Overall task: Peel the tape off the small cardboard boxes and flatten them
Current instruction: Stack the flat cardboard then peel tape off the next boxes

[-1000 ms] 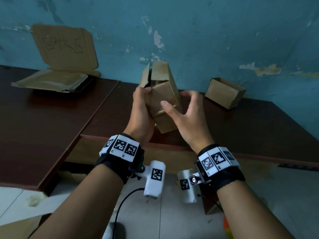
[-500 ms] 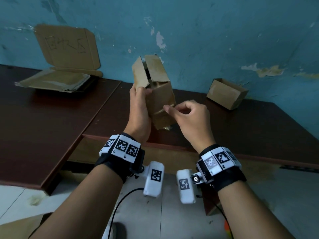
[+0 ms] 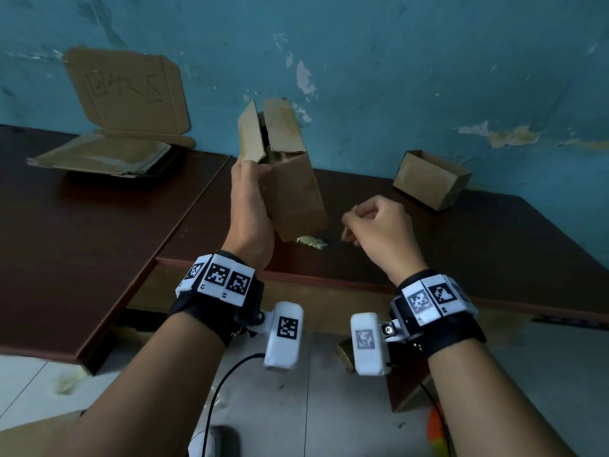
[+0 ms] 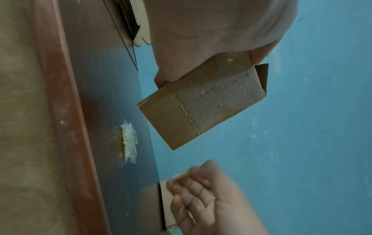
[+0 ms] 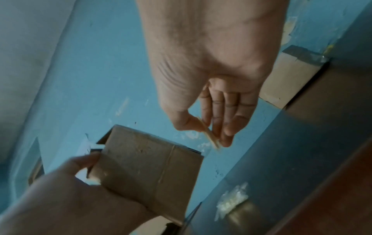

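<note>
My left hand (image 3: 250,206) grips a small brown cardboard box (image 3: 290,189) upright above the dark table (image 3: 428,245), its top flaps standing open. The same box (image 4: 199,108) shows a rough strip on its underside in the left wrist view. My right hand (image 3: 372,222) is to the right of the box, apart from it, fingers curled. It pinches a thin yellowish strip of tape (image 5: 209,135) between thumb and fingers. A second small box (image 3: 431,179) lies open on the table at the back right.
A crumpled wad of clear tape (image 3: 311,241) lies on the table just below the held box. Flattened cardboard (image 3: 102,156) is stacked at the back left, with a cardboard sheet (image 3: 128,90) leaning on the blue wall. The table's front edge runs under my wrists.
My right hand has pulled away to the right from the box, taking a strip of tape with it. My left hand lifted and tilted the box more upright.
</note>
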Action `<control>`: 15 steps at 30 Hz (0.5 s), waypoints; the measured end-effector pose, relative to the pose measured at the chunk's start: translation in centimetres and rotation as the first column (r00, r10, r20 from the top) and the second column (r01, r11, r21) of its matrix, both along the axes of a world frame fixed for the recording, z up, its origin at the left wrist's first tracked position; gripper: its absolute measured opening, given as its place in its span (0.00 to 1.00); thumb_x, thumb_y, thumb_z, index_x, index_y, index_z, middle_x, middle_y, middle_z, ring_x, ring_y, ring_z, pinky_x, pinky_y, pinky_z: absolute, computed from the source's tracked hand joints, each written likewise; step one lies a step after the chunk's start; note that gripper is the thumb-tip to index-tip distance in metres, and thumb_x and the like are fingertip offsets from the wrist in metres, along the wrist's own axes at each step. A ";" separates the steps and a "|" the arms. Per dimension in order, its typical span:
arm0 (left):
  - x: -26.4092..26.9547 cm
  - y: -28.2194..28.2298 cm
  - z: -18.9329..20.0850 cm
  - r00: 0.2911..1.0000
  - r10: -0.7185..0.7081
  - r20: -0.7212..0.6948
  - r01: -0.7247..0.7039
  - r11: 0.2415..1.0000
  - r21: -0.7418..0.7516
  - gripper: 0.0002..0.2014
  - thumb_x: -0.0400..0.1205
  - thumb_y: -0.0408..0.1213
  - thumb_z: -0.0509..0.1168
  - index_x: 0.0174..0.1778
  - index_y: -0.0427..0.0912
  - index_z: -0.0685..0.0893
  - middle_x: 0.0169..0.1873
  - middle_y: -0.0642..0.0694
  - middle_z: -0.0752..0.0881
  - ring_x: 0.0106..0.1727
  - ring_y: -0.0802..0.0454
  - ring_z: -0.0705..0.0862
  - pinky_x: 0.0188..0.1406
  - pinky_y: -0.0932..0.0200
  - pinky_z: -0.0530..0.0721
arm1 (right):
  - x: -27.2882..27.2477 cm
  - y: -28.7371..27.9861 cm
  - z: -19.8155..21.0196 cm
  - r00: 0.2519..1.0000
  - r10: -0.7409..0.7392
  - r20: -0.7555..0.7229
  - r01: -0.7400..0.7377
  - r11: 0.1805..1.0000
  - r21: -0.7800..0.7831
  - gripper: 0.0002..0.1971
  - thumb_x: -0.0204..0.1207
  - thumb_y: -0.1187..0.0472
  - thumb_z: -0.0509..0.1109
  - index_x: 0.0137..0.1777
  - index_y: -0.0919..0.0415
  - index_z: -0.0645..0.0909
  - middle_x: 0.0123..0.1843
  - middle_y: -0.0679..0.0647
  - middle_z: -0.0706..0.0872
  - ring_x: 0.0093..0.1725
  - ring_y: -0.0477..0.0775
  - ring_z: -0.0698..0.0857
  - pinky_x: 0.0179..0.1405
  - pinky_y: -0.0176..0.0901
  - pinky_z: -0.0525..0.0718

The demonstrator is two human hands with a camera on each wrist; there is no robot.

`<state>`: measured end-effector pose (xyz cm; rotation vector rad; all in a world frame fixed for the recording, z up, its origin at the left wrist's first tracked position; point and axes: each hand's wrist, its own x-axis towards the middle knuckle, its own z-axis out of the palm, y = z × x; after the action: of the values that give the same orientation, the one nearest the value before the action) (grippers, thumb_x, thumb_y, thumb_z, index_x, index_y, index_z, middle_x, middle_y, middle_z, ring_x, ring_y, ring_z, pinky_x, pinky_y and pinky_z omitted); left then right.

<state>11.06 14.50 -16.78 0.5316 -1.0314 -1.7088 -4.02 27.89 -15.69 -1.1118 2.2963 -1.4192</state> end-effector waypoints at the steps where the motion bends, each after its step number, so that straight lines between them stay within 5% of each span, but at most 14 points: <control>1: 0.0 0.0 -0.1 1.000 -0.001 0.008 0.001 1.000 -0.015 0.33 0.81 0.57 0.65 0.81 0.44 0.80 0.76 0.28 0.82 0.75 0.26 0.85 0.71 0.17 0.84 | -0.2 0.1 -0.2 0.999 -0.023 -0.025 0.025 0.996 0.091 0.05 0.84 0.56 0.81 0.52 0.53 0.87 0.46 0.52 0.95 0.48 0.52 0.96 0.46 0.48 0.93; 5: -0.3 0.4 -0.2 0.999 -0.007 0.042 0.008 0.999 -0.035 0.34 0.80 0.57 0.65 0.82 0.46 0.80 0.75 0.30 0.84 0.75 0.28 0.85 0.71 0.17 0.84 | -0.6 0.1 -1.6 0.996 -0.059 -0.067 0.076 0.953 0.292 0.09 0.84 0.53 0.83 0.51 0.53 0.86 0.41 0.53 0.95 0.40 0.47 0.93 0.33 0.41 0.81; 11: -0.3 1.0 0.0 0.995 -0.008 0.102 0.015 0.998 -0.068 0.32 0.81 0.58 0.64 0.80 0.48 0.80 0.73 0.33 0.86 0.74 0.31 0.86 0.71 0.18 0.85 | -0.6 -0.6 -3.2 0.977 -0.038 -0.210 0.116 0.919 0.377 0.10 0.83 0.52 0.84 0.45 0.57 0.93 0.45 0.55 0.96 0.52 0.58 0.95 0.56 0.56 0.94; 15: -0.2 1.7 0.4 0.993 -0.021 0.116 0.034 0.994 -0.107 0.32 0.79 0.57 0.65 0.79 0.47 0.81 0.73 0.33 0.86 0.74 0.30 0.86 0.70 0.17 0.85 | -0.5 -0.3 -2.6 0.977 -0.061 -0.206 0.132 0.925 0.356 0.20 0.86 0.47 0.80 0.36 0.59 0.91 0.36 0.54 0.91 0.42 0.57 0.92 0.39 0.46 0.85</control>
<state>10.86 16.24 -16.39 0.5524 -1.2115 -1.6510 -4.53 27.56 -18.27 -1.0662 2.6406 -0.8814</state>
